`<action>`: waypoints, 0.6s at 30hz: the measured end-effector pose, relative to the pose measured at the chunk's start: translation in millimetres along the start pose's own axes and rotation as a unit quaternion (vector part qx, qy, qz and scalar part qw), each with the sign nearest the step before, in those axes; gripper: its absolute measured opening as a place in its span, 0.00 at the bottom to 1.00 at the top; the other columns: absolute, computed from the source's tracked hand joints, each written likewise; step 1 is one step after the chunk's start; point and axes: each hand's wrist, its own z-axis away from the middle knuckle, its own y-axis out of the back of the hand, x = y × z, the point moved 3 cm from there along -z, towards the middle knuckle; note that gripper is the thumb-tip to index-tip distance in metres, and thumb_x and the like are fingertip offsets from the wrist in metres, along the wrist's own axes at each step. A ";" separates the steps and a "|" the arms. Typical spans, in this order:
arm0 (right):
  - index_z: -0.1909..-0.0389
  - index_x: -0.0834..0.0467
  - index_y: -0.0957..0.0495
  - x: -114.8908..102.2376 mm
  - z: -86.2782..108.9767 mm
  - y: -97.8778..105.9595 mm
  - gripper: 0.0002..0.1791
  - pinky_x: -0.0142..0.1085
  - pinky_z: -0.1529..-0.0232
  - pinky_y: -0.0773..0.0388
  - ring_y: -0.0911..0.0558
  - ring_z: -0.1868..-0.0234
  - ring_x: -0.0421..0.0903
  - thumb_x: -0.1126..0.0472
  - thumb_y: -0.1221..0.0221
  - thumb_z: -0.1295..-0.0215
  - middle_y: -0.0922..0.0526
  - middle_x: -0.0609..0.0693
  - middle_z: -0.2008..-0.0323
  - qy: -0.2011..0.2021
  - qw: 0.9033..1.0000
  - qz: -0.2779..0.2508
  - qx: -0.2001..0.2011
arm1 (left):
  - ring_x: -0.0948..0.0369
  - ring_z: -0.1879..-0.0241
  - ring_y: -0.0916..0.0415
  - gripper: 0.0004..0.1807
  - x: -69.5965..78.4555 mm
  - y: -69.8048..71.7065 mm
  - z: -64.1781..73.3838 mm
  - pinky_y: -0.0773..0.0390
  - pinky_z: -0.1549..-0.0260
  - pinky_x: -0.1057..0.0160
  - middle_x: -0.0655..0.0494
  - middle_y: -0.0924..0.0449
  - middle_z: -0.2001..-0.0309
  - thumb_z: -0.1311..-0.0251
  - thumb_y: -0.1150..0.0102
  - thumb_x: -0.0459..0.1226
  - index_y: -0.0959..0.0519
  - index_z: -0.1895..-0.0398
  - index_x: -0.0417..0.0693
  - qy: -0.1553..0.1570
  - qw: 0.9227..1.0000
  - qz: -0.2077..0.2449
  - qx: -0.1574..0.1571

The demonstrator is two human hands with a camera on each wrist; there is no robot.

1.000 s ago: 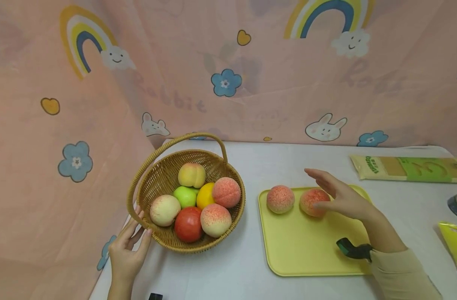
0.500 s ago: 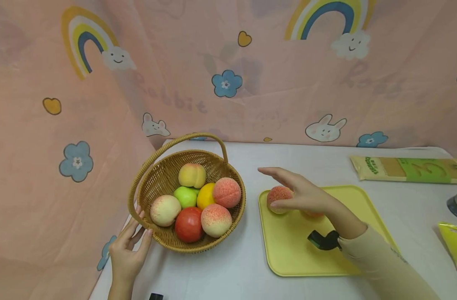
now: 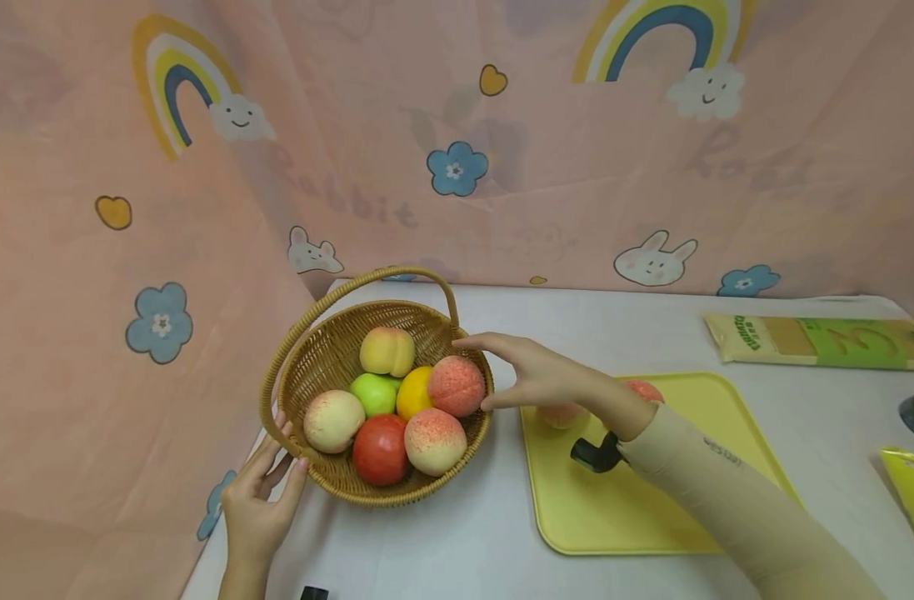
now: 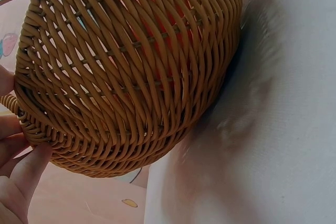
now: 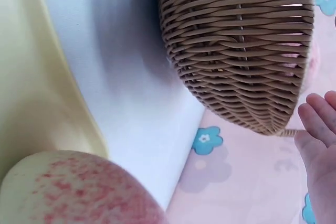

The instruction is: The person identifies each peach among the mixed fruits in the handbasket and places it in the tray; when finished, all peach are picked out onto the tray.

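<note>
Left hand point(image 3: 257, 498) gripping the wicker basket point(image 3: 317, 354), curl the right hand's point(image 3: 531, 368) parted fingers gently round the pinkish-red peach point(image 3: 457, 387), seemingly untouched.

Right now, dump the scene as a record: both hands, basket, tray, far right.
left hand: holds basket rim near handle base
right hand: empty, at right rim beside pink peach; contact unclear
basket contents: seven fruits, including pink peach
tray: yellow, two peaches, partly hidden by right arm
far right: long packet, yellow packet
</note>
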 end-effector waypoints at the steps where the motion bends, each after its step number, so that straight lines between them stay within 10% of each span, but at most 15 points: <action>1: 0.32 0.57 0.39 -0.2 -3.0 -1.1 0.42 0.50 0.28 0.39 0.37 0.30 0.49 0.57 0.31 0.47 0.34 0.49 0.32 0.001 1.000 0.001 -0.006 | 0.63 0.38 0.30 0.29 0.2 -0.1 -0.1 0.23 0.50 0.73 0.34 0.32 0.38 0.61 0.46 0.09 0.28 0.48 0.19 -0.001 1.000 0.000 0.000; 18: 0.33 0.62 0.38 -5.5 -25.3 -9.2 0.41 0.45 0.36 0.27 0.28 0.40 0.50 0.62 0.31 0.48 0.31 0.54 0.36 -0.013 0.993 0.070 -0.091 | 0.64 0.38 0.30 0.28 -2.9 -0.4 -0.2 0.23 0.52 0.74 0.34 0.30 0.40 0.61 0.42 0.10 0.27 0.49 0.20 0.005 1.000 -0.024 0.001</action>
